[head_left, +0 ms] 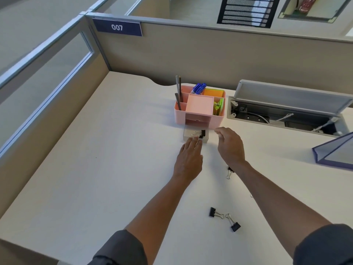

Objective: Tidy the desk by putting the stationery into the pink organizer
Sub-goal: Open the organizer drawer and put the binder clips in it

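The pink organizer stands mid-desk with pencils, blue pens, orange notes and green clips in its compartments. Its small drawer is pulled out in front, with black binder clips inside. My left hand lies flat with its fingertips on the drawer's front edge. My right hand hovers just right of the drawer, fingers loosely curled, holding nothing. One binder clip lies half hidden under my right wrist. Two more binder clips lie nearer me on the desk.
An open cable tray with its lid raised is sunk into the desk at the right. A blue-edged folder sits at the far right. Cubicle partitions close off the back and left.
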